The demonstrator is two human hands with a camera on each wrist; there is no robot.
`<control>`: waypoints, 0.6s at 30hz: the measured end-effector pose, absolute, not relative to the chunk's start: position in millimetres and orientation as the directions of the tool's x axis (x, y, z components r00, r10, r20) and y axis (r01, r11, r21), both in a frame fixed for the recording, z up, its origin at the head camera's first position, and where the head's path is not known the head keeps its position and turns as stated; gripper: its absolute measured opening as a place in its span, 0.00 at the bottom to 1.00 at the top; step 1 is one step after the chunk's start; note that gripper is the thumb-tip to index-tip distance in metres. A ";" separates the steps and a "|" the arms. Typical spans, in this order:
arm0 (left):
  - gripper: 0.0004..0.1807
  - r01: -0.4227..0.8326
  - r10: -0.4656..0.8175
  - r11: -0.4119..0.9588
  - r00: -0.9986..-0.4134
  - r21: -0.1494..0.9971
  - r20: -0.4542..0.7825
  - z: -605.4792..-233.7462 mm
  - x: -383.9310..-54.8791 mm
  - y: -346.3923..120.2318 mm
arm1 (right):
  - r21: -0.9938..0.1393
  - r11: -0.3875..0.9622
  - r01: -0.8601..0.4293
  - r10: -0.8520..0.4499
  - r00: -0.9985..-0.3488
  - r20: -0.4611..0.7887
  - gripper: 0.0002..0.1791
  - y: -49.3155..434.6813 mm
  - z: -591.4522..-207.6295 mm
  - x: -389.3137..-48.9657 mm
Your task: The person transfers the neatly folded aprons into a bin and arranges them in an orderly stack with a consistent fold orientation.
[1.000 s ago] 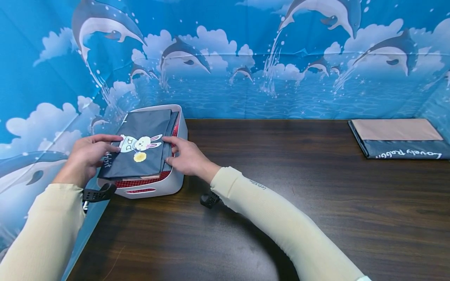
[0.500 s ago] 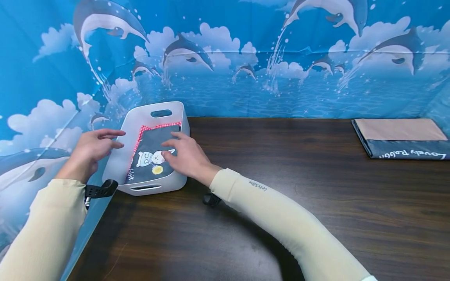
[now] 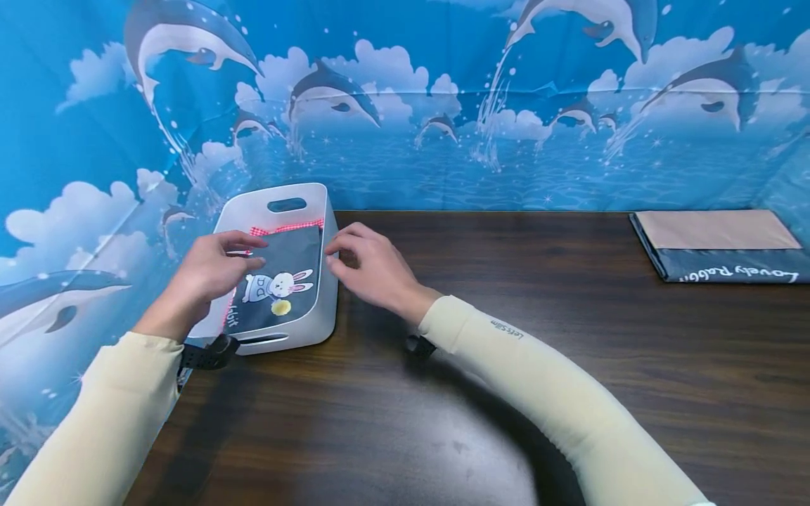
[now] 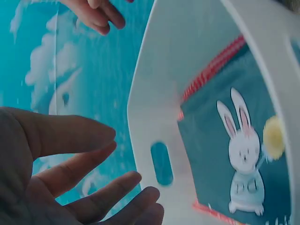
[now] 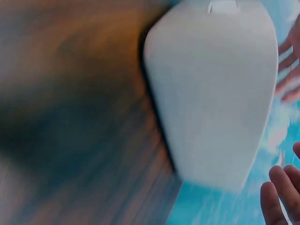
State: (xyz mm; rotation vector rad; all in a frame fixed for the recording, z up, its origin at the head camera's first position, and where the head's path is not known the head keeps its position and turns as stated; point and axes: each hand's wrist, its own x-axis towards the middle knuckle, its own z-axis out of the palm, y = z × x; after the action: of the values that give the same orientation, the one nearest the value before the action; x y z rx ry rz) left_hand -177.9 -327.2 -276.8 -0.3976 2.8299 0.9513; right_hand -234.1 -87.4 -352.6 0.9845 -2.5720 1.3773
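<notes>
A folded dark fabric piece (image 3: 294, 247) with a white rabbit print and red checked edging lies flat inside the white plastic basket (image 3: 328, 299). My left hand (image 3: 211, 270) is above the basket's left side, fingers loosely bent and holding nothing. In the left wrist view, the thumb and fingers of that hand (image 4: 82, 178) are spread apart near the basket's handle slot. My right hand (image 3: 376, 270) is just beyond the basket's right rim, its fingers bent and nothing between them. In the right wrist view, only some fingertips (image 5: 281, 187) show beside the basket's outer wall.
A second folded dark piece (image 3: 734, 265) with a tan panel (image 3: 715, 230) and "Lovely Rabbit" lettering lies at the table's far right. The dark wood table (image 3: 493, 351) meets a blue dolphin-print backdrop (image 3: 405, 140) behind and at the left.
Both hands let go of the folded fabric, which dropped from the basket's top down inside it. Since then, the right hand has moved right, out past the rim, and the left hand rightward over the basket.
</notes>
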 end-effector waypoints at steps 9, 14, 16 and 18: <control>0.29 -0.137 -0.064 0.872 -0.984 0.470 -0.167 -291.6 -186.2 -278.6 | -0.637 0.564 -0.525 -0.395 -0.849 0.350 0.13 15.1 -359.9 -263.1; 0.29 0.017 0.054 0.918 -0.995 0.397 -0.080 -301.2 -189.4 -252.4 | -0.549 0.699 -0.459 -0.310 -0.886 0.345 0.16 81.7 -364.9 -269.6; 0.29 0.056 0.089 0.925 -0.993 0.376 -0.073 -306.5 -189.1 -246.3 | -0.503 0.760 -0.413 -0.267 -0.903 0.338 0.18 107.6 -367.6 -271.5; 0.30 0.076 0.108 0.930 -0.992 0.360 -0.071 -312.5 -188.3 -243.8 | -0.447 0.823 -0.350 -0.219 -0.922 0.320 0.20 134.0 -369.4 -273.5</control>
State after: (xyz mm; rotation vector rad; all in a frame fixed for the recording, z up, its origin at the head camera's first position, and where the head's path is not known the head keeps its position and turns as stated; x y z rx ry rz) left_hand -188.3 -243.8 -312.5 0.1430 2.9980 0.5540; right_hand -273.5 134.0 -369.4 0.4373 -2.7511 0.7469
